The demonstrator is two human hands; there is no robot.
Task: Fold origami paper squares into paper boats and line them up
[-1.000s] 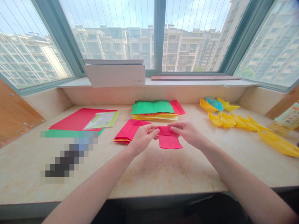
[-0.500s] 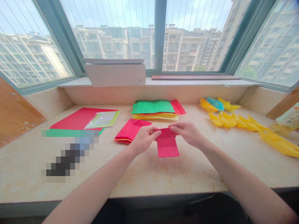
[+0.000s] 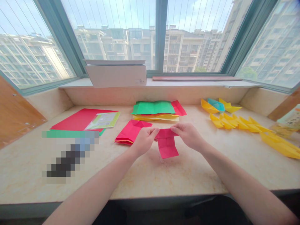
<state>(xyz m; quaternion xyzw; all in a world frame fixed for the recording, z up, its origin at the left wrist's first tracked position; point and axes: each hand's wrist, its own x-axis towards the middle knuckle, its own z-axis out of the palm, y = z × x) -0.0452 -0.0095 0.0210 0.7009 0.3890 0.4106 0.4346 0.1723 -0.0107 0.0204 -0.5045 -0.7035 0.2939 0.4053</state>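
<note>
A small folded pink-red paper [image 3: 167,144] hangs between my two hands above the marble counter [image 3: 150,175]. My left hand [image 3: 144,140] pinches its upper left corner with thumb and fingers closed. My right hand [image 3: 188,135] pinches the upper right corner the same way. The lower part of the paper dangles free, creased into squares. Just left of my left hand lies another folded pink-red sheet [image 3: 130,131] over a yellow one.
A stack of green, red and yellow sheets [image 3: 154,109] lies behind my hands. Several yellow paper boats and a teal one [image 3: 231,118] fill the right side. Red sheet and leaflet [image 3: 85,120] lie left. A white box [image 3: 116,73] sits on the sill.
The pink-red paper was lifted off the counter and now hangs more steeply from both pinches, its lower edge swung down and slightly left. Hands stayed almost in place.
</note>
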